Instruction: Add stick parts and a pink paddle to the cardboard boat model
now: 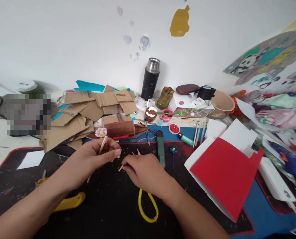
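Your left hand (96,155) grasped a tilted thin wooden stick (103,145), and your right hand (144,169) pinched a short stick piece (121,168) near it, both above the black mat (100,212). Your right hand hid the middle of the yellow-handled scissors (156,209). Print on the green tube (186,139) was too small to read. Pixelation masked something at the far left. Under the mat, the surface (259,215) showed blue; behind stood a white wall (70,39) with a yellow patch (179,22).
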The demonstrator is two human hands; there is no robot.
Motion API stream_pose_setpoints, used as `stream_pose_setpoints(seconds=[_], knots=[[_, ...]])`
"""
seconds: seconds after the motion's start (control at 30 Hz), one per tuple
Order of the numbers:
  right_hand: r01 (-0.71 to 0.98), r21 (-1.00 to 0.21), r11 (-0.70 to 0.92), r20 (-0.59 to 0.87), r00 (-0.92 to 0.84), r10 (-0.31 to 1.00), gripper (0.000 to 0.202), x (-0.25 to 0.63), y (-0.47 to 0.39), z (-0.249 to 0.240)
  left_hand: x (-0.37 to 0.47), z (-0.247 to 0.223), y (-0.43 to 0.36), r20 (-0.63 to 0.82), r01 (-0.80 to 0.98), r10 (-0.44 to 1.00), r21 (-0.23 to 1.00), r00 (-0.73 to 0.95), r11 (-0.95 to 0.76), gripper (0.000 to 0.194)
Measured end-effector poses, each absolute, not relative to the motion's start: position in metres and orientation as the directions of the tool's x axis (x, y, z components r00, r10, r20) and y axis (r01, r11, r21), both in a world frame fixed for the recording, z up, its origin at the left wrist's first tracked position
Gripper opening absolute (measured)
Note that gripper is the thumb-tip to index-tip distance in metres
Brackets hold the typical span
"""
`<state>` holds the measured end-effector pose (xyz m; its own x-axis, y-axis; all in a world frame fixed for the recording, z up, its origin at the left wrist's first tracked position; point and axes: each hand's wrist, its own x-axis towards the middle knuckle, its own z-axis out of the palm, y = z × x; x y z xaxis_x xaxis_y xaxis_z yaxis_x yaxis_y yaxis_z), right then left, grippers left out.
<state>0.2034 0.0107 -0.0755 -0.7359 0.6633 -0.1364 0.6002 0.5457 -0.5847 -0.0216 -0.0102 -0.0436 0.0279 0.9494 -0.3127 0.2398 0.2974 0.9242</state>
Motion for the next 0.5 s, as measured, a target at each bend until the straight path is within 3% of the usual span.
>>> stream_pose_setpoints(seconds=[0.23, 0.5], knots=[[0.643, -0.348, 0.682, -0.235, -0.764, 0.600, 0.018, 0.189, 0.007, -0.071, -0.018, -0.038, -0.009, -0.342, 0.197, 0.937, 0.925, 0.063, 0.325, 0.045], [0.673, -0.335, 0.659, -0.223, -0.736, 0.639, 0.022, 0.187, 0.001, -0.075, -0.018, -0.036, -0.008, -0.348, 0.197, 0.936, 0.923, 0.050, 0.332, 0.053]])
